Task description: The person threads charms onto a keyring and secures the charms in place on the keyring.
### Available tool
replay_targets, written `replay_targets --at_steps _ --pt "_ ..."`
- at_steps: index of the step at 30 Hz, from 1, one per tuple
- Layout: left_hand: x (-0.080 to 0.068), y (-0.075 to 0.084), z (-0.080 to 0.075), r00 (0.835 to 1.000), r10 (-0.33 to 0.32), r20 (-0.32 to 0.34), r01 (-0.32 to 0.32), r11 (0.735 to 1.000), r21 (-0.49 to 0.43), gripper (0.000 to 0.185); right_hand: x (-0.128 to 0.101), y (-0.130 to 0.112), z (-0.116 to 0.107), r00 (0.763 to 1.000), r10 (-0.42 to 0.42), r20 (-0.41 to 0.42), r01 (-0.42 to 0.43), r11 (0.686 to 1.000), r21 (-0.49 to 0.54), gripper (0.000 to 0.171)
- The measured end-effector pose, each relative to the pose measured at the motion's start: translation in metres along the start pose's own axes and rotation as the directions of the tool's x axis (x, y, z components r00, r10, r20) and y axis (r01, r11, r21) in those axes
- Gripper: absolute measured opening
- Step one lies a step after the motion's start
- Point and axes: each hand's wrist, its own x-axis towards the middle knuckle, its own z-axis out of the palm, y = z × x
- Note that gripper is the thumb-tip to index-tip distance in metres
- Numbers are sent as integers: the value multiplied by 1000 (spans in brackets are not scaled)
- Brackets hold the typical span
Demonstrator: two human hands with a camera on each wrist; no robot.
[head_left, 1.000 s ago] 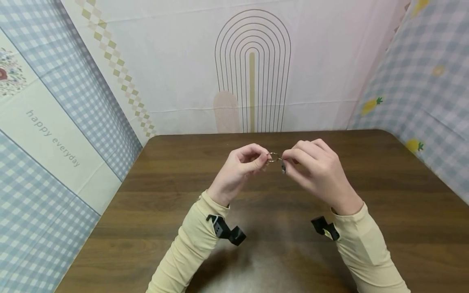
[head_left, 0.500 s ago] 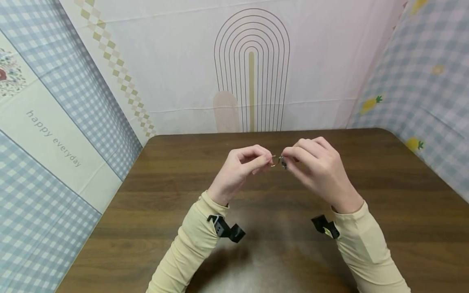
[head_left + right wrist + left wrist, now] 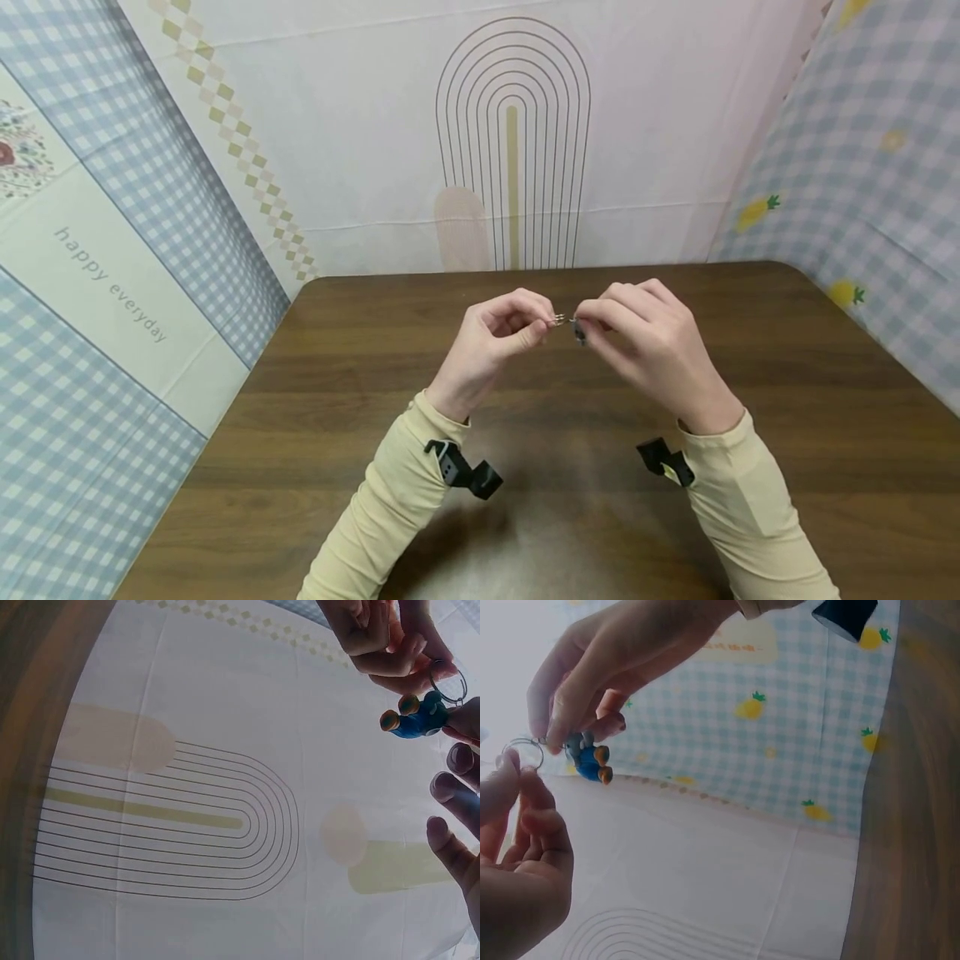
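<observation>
Above the middle of the brown table (image 3: 315,400), both hands meet round a small metal key ring (image 3: 560,320). My left hand (image 3: 542,323) pinches the ring's left side between thumb and forefinger. My right hand (image 3: 585,322) pinches the ring where a little blue figure charm with orange tips (image 3: 580,335) hangs from it. The left wrist view shows the ring (image 3: 521,754), the charm (image 3: 589,759) under the right hand (image 3: 555,739), and the left hand (image 3: 514,769). The right wrist view shows the ring (image 3: 448,682) and charm (image 3: 412,720) between the two hands.
Patterned cloth walls stand close on three sides: an arch print (image 3: 513,142) behind, blue check (image 3: 90,250) on the left, pineapple check (image 3: 870,183) on the right. Black wrist camera mounts (image 3: 465,473) sit on both cream sleeves.
The ring has turned from face-on to nearly edge-on in the head view, and the two hands' fingertips have drawn slightly closer together. The arms stay in place.
</observation>
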Motion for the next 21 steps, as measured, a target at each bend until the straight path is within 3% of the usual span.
replay_targets --at_steps 2,5,7,12,15,21 --pt "-1 -2 -1 1000 -8 24 7 1000 7 7 0 0 1 1000 1 -8 -1 1000 -3 8" --pt "0 -3 -2 998 -31 50 27 997 72 39 1 -2 2 1000 -11 -17 11 1000 -10 17" --pt "1 -4 -1 997 -50 57 42 991 131 45 2 -3 3 1000 -24 -14 24 1000 -11 17" --pt "2 -3 0 991 -128 48 115 969 218 15 3 -5 6 999 -36 -20 35 999 -19 19" --pt "1 -3 1 987 -155 40 142 963 229 11 3 -5 6 999 -36 -19 35 999 -32 21" --pt "-1 -1 1 993 -115 39 104 969 225 13 -1 -1 5 1000 14 -7 -14 1000 -26 11"
